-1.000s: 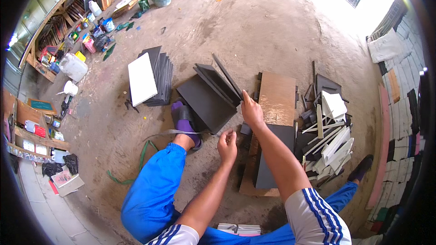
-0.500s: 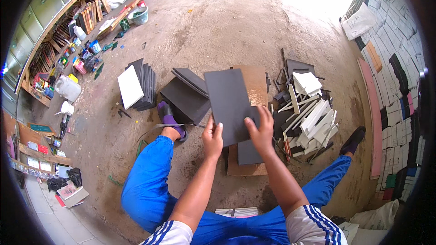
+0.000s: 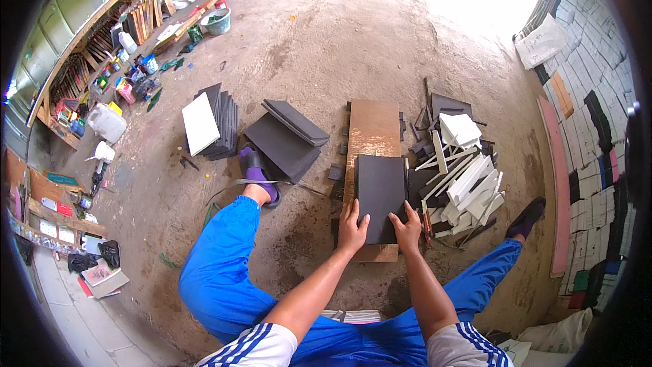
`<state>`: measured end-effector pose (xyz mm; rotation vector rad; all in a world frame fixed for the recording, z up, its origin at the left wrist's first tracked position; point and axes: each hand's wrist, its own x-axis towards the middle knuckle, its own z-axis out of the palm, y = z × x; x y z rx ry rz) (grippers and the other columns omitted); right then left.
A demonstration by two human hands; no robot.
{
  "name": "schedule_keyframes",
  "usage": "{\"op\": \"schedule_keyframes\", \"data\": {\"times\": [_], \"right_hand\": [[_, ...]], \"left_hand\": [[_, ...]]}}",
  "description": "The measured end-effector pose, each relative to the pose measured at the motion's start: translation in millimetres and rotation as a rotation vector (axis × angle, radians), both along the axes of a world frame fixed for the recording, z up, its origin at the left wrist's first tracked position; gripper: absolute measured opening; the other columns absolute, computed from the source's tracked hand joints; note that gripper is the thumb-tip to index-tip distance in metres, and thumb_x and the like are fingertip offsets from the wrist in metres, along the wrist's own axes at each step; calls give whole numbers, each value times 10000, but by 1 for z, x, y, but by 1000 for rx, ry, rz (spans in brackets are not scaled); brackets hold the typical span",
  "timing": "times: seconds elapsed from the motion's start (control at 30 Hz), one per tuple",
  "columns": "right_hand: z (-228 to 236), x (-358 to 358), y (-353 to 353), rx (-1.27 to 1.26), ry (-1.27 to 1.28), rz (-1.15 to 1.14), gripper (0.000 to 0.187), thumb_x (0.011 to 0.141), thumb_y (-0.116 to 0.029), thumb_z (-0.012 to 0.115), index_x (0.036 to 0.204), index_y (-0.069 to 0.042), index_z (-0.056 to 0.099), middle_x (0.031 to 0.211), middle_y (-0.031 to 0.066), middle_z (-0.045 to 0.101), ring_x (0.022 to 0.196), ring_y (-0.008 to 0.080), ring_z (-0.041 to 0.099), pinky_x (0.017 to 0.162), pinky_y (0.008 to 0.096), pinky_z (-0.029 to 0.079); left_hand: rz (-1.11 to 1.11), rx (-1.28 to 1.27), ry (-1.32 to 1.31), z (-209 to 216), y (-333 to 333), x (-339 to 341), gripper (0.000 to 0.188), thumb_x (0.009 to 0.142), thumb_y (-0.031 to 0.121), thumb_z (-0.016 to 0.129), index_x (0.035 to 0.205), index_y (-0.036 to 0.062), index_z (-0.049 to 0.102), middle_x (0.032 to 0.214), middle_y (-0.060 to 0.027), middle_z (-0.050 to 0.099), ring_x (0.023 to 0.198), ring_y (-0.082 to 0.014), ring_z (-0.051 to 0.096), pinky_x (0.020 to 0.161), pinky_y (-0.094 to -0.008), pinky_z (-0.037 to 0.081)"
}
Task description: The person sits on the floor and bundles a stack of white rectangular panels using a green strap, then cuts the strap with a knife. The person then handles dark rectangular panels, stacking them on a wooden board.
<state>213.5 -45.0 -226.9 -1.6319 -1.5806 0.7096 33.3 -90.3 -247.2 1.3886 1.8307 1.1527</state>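
Observation:
A black rectangular foam-like sheet (image 3: 380, 187) lies lengthwise on a worn brown wooden board (image 3: 373, 122) between my legs. My left hand (image 3: 352, 228) grips its left edge near the close end, thumb on top. At the opposite edge my right hand (image 3: 407, 229) holds it the same way, thumb on top and fingers along the side. Whether other sheets lie directly beneath it is hidden. Left of the board, several larger black sheets (image 3: 282, 146) rest loosely stacked, the upper ones tilted.
Further left stands a leaning stack of black sheets (image 3: 227, 126) with a white sheet (image 3: 200, 124) against it. White and black offcuts (image 3: 468, 180) are heaped right of the board. Stacked pale sheets (image 3: 591, 183) line the right wall. Bottles and a bucket (image 3: 216, 22) stand far left.
The black sheet, held raised and tilted before, has come down onto the board and now lies straight along it. Both hands have moved lower, to its near end.

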Motion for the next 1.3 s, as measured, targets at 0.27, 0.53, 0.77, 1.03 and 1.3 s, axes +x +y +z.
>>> {"op": "schedule_keyframes", "data": {"times": [0.27, 0.53, 0.77, 1.03, 1.3], "right_hand": [[4, -5, 0, -3, -56, 0, 668, 831, -211, 868, 1407, 7, 609, 1182, 174, 647, 1115, 315, 643, 969, 398, 500], [-3, -8, -5, -28, 3, -39, 658, 816, -165, 879, 1395, 15, 622, 1147, 126, 590, 1060, 255, 621, 930, 358, 503], [-9, -6, -3, -15, -73, -35, 683, 800, -231, 886, 1388, -4, 621, 1120, 143, 593, 1023, 289, 621, 905, 379, 506], [40, -63, 17, 260, -434, 93, 515, 880, -250, 801, 1334, -69, 637, 1229, 165, 605, 1169, 360, 575, 990, 464, 474], [11, -234, 136, 146, -139, 408, 395, 969, -296, 701, 1257, -28, 660, 1241, 195, 660, 1180, 395, 618, 988, 463, 510]], "left_hand": [[5, -12, -83, -14, -2, 2, 692, 1014, 275, 638, 1572, -37, 372, 1587, -273, 420, 1504, -445, 340, 1238, -481, 295], [25, -14, -157, -20, -7, 4, 669, 1021, 252, 623, 1564, -50, 374, 1581, -279, 427, 1496, -438, 364, 1235, -468, 305], [22, -59, -139, -21, -5, 4, 669, 1023, 260, 622, 1562, -50, 376, 1579, -282, 432, 1493, -421, 381, 1226, -451, 323], [124, -22, -170, -28, 8, -29, 701, 998, 357, 666, 1545, -13, 432, 1576, -265, 449, 1475, -391, 428, 1201, -432, 364], [368, 7, -141, -4, 76, -129, 492, 967, 170, 692, 1394, -45, 578, 1457, -288, 557, 1390, -421, 515, 1163, -457, 405]]}}
